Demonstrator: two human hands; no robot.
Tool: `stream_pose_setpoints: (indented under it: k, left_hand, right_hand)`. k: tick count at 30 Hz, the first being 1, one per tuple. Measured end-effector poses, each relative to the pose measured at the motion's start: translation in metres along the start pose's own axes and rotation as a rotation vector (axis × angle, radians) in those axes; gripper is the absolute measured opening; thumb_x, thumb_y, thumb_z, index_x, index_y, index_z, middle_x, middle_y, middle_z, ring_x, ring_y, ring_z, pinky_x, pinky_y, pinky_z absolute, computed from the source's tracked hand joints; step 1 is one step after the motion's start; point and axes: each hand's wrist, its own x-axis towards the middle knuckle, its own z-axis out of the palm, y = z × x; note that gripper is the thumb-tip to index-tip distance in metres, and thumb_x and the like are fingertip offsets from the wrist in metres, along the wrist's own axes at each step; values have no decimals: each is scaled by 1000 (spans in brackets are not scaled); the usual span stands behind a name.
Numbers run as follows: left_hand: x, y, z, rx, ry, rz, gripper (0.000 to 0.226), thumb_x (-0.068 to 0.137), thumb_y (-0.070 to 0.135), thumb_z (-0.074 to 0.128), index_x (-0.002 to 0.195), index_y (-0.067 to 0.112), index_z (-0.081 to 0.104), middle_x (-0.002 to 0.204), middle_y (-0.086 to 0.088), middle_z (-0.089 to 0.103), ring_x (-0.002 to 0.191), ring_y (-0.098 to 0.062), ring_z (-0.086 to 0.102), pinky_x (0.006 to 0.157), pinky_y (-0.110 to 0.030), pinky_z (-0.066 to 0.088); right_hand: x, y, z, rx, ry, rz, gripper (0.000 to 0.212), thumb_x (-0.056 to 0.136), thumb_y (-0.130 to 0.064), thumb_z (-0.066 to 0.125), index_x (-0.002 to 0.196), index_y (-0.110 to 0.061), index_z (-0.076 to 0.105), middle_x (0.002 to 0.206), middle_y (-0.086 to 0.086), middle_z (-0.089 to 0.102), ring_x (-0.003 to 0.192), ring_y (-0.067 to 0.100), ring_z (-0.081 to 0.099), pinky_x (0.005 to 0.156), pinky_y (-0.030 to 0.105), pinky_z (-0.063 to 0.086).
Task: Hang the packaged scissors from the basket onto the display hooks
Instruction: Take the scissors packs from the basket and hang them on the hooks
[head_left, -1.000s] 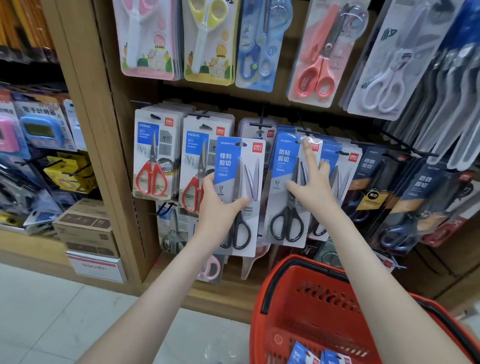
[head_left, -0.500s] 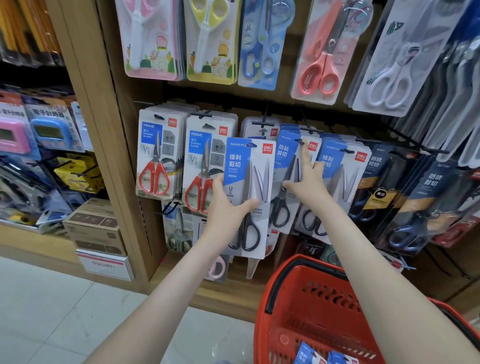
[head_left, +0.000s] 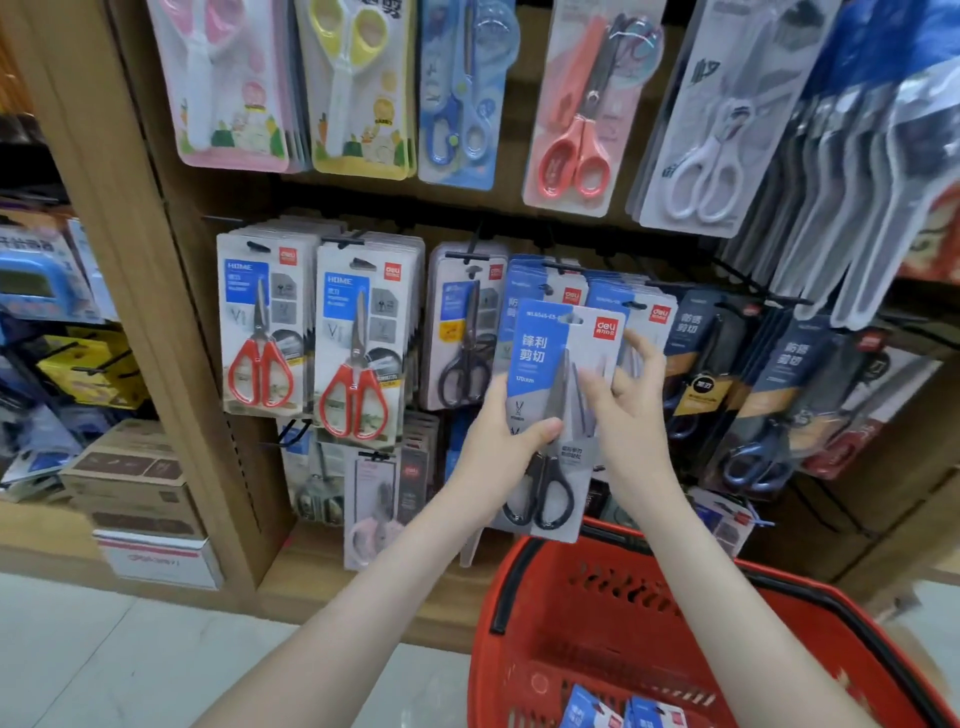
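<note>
Left hand (head_left: 498, 441) gripping; right hand (head_left: 631, 415) pinching

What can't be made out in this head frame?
Head view only.
Hidden: the hook behind the held pack, covered by the pack itself.
Cut off: contents of the red basket, by the bottom edge; only two pack tops show.
Blurred: top-right hanging packs.
Hidden: fingers of the left hand, behind the pack.

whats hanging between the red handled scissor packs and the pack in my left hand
Head view: a grey pack of black-handled scissors hangs between the red-handled packs and the held pack.
</note>
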Motion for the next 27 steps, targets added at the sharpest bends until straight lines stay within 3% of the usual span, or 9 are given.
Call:
stream_pose_setpoints:
  k: [3,5,8,10,12,14,17,22,27]
  left_hand:
    - [8,2,24,120,-76,-5,57,93,20,62,141,23,30,129,13,49,119,-8,49,93,-24,39]
    - [15,5,36,183,-59,25,68,94,20,61,148,19,19,139,10,39,126,-6,38,100,-19,31]
    - [28,9,49,270,-35,115,77,94,14,60,152,23,10,147,-4,32,126,-5,38,109,-31,34]
    - [36,12,55,374,-73,145,78,96,13,57,153,31,7,141,-5,35,109,-2,43,93,-20,35]
    - [43,13,62,447,-110,142,80,98,10,52,154,37,1,129,-8,40,98,-21,53,76,-16,33]
    - [49,12,67,534,-143,180,84,99,7,48,149,41,-9,112,-8,41,75,-26,52,63,-18,33]
    - [55,3,73,585,-162,194,85,100,7,47,140,45,-19,107,-7,40,65,-17,45,63,-21,35]
    - [55,-13,77,492,-155,185,87,100,8,47,133,56,-16,111,-5,42,74,-7,45,69,-17,35]
    - [55,-11,78,496,-159,185,85,99,7,49,144,47,-11,109,-1,43,77,-11,48,79,-24,45]
  right_hand:
    - [6,1,-17,-18,63,-56,53,94,9,47,121,-34,31,127,3,54,109,11,63,91,31,53]
    - [15,2,-28,-66,134,-68,56,91,7,49,114,-42,34,129,11,52,111,19,61,96,46,51]
    - [37,7,-43,-170,185,-97,51,87,-5,49,119,-44,40,132,5,52,118,25,53,104,58,39]
    - [50,5,-49,-261,139,-111,50,92,-3,47,131,-33,41,143,-5,45,132,17,42,112,40,33]
    - [63,7,-54,-355,83,-98,52,98,-2,44,143,-26,36,152,-10,35,139,7,30,108,15,25]
    - [69,11,-58,-370,39,-105,56,100,-1,41,149,-26,30,148,-16,29,136,-3,23,99,-2,20]
    - [68,17,-62,-426,12,-178,58,100,-1,42,146,-32,25,139,-10,35,126,-10,28,99,-4,17]
    - [63,28,-68,-555,-41,-326,62,98,3,43,142,-31,16,126,22,50,112,20,42,87,-7,23]
    - [66,32,-70,-521,21,-309,63,99,0,43,144,-37,17,105,14,50,90,0,46,81,6,31]
